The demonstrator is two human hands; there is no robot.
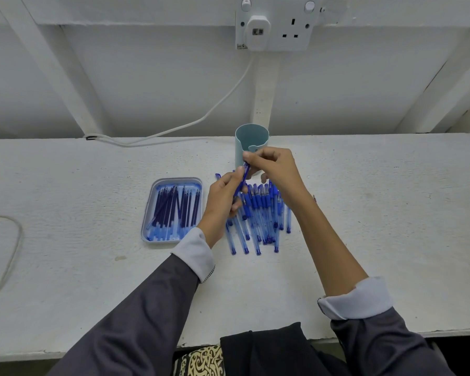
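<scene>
Both hands pinch one blue pen (242, 180).
Left hand (223, 199) should steady the barrel; right hand (272, 166) twists squarely.

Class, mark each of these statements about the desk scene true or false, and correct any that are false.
1. The left hand and the right hand hold one blue pen between them. True.
2. The tray of refills lies to the right of the pen pile. False: it lies to the left of the pile.
3. The teal cup lies on its side. False: it stands upright behind the hands.
4. A white plug sits in the wall socket. True.
</scene>
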